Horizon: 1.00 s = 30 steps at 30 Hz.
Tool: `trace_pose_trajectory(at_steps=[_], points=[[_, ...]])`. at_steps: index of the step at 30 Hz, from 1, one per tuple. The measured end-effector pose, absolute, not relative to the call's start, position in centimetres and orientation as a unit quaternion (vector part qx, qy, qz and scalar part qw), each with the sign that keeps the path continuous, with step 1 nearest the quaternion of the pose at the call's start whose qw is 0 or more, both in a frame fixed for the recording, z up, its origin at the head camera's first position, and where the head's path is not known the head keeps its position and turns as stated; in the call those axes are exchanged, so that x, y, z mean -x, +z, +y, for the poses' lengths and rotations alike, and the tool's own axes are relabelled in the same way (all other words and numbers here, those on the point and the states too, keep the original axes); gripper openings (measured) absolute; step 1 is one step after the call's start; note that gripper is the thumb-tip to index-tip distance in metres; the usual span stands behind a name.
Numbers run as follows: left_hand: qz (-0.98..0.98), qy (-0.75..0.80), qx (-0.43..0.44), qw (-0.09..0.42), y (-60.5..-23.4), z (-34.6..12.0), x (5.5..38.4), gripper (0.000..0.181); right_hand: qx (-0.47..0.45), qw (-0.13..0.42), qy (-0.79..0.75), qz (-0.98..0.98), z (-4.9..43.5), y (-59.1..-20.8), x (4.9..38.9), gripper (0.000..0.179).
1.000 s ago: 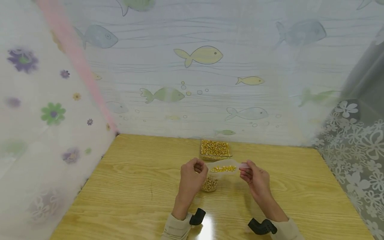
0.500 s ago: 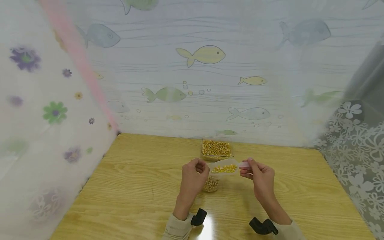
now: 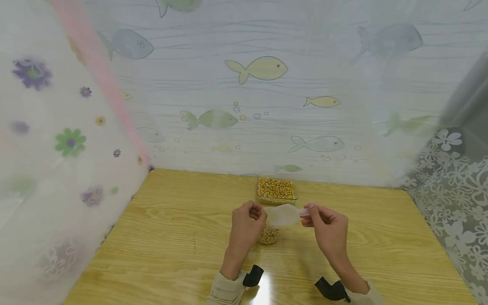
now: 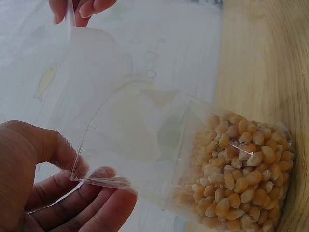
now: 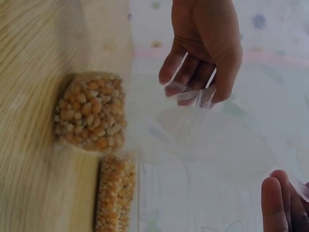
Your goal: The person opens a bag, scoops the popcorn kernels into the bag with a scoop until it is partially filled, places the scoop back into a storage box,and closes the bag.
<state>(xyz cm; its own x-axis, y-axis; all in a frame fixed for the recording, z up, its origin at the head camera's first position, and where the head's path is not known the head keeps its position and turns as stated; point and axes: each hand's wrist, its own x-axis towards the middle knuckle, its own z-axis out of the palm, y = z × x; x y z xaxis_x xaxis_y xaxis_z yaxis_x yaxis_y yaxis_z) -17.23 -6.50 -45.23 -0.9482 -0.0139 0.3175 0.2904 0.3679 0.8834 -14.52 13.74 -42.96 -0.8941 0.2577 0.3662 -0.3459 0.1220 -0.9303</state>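
Note:
My left hand pinches the rim of a clear plastic bag, thumb and fingers at the mouth. Yellow corn kernels fill the bag's lower part, which stands on the wooden table. In my right hand is the handle of a translucent whitish scoop, held between thumb and fingers. The scoop's bowl lies tilted at the bag's mouth, and only its bare plastic shows in the head view. In the right wrist view the bowl reaches toward the left hand's fingers.
A clear rectangular container of corn kernels stands behind the bag, near the table's back edge. Fish-patterned sheeting hangs behind the wooden table, and flowered sheeting hangs on the left.
The scoop held a layer of kernels in both earlier frames; now it has tipped over and none show on it. My right hand has turned and shifted slightly left. My left hand stays put.

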Motion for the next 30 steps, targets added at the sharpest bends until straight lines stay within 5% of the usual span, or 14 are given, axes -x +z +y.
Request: trace_pose_trajectory(at_steps=[21, 30], points=[[-0.811, -0.562, 0.094, 0.134, -45.5, -6.8, 17.4, 0.008, -0.099, 0.346, 0.6, -0.714, 16.3, -40.6, 15.8, 0.018], [-0.812, -0.564, 0.085, 0.124, -45.5, -6.7, 17.3, 0.009, -0.139, 0.397, 0.535, -0.733, 15.7, -43.1, 18.5, 0.013]])
